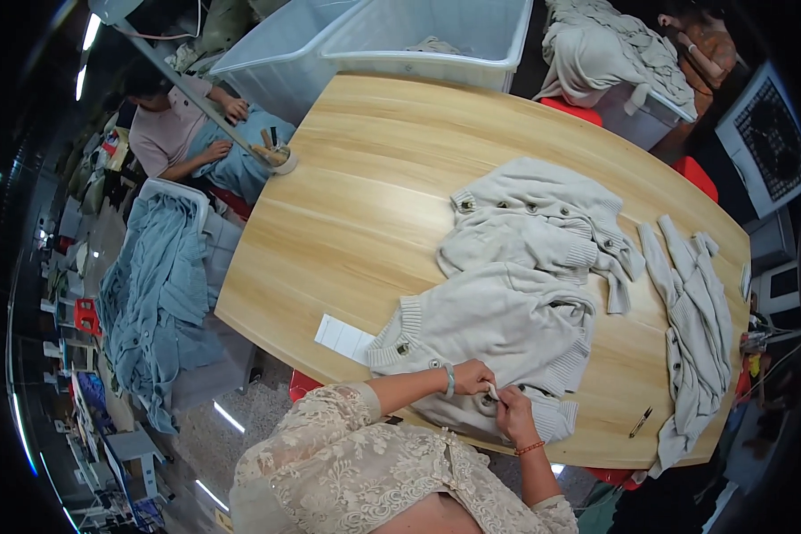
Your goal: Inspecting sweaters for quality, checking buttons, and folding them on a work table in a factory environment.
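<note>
A beige knit cardigan (489, 320) with dark buttons lies across the near side of the wooden table. At its button edge my left hand (473, 377) pinches the knit, fingers closed. Right beside it, my right hand (514, 415) grips the same edge, also closed, close to a dark button. The fingertips of both hands nearly meet there, and the exact bit of fabric between them is partly hidden. Just beyond lies a second beige cardigan (534, 218), folded, with its row of buttons showing.
More beige knitwear (699, 329) lies along the right table edge, near a black pen (640, 422). A white paper slip (343, 338) sits left of the cardigan. A lamp base with tools (276, 158) stands at the left edge. Blue garments (160, 294) fill a bin; a co-worker (173, 133) sits behind.
</note>
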`<action>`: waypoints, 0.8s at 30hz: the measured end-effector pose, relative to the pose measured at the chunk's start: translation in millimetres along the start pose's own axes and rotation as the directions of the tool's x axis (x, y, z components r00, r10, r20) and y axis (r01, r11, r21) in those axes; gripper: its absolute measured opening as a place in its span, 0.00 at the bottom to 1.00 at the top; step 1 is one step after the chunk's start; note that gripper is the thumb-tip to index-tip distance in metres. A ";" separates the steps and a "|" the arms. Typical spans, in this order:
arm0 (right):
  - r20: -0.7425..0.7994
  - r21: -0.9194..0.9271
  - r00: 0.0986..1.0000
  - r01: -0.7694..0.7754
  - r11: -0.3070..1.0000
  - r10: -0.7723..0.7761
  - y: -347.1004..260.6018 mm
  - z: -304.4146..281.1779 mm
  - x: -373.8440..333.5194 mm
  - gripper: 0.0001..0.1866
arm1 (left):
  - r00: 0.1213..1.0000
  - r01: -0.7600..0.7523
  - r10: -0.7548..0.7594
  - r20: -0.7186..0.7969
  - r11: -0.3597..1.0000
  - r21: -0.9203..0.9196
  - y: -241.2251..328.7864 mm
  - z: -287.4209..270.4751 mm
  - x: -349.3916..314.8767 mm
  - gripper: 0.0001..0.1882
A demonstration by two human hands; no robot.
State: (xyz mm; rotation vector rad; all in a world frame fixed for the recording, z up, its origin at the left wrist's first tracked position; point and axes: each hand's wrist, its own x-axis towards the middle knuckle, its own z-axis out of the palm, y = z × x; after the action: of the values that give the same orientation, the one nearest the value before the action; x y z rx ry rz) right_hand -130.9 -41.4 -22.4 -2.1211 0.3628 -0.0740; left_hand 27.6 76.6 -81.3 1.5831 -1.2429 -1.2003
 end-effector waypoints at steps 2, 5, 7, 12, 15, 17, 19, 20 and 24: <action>-0.004 -0.011 1.000 -0.009 1.000 0.009 -0.8 3.1 -2.3 0.09 | 0.996 0.067 -0.062 0.065 0.994 -0.084 4.0 -10.1 -4.9 0.11; 0.046 0.020 0.978 -0.204 0.979 0.203 -14.8 4.5 -4.5 0.09 | 0.999 -0.020 0.021 0.024 0.999 -0.048 -3.7 -20.8 -12.0 0.12; 0.059 -0.123 0.975 -0.206 0.971 0.214 -21.6 -3.1 -6.3 0.10 | 0.999 -0.032 0.032 -0.001 0.997 0.073 -3.4 -25.5 -16.4 0.14; 0.085 -0.407 0.965 -0.193 0.893 0.248 12.0 -7.7 -29.0 0.13 | 0.981 0.193 -0.167 -0.098 0.889 0.416 11.1 -29.0 -25.5 0.14; 0.032 -0.377 0.973 -0.199 0.904 0.228 -4.2 -9.5 -28.3 0.10 | 0.977 0.024 0.125 -0.174 0.740 0.672 13.6 -11.5 -21.1 0.07; -0.012 -0.338 0.977 -0.203 0.919 0.211 -9.2 -6.9 -26.7 0.09 | 0.983 -0.057 0.147 -0.112 0.819 0.571 17.0 3.7 -4.0 0.08; -0.067 -0.291 0.976 -0.219 0.931 0.208 -7.9 -2.5 -23.7 0.08 | 0.988 -0.044 0.086 -0.126 0.952 0.302 13.6 29.8 15.4 0.10; -0.075 -0.292 0.975 -0.222 0.930 0.209 -6.9 -1.5 -23.2 0.08 | 0.994 -0.009 0.034 -0.101 0.971 0.240 12.9 39.8 25.2 0.11; -0.029 -0.219 0.961 -0.274 0.936 0.275 -5.9 2.5 -27.7 0.08 | 0.989 0.129 -0.145 0.017 0.920 0.371 12.7 49.7 42.9 0.12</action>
State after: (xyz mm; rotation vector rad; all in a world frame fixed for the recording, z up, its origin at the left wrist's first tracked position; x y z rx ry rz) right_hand -155.6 -28.5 -16.3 -2.2669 0.6909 0.1382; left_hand -20.2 30.8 -90.8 1.9536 -1.4721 -1.1375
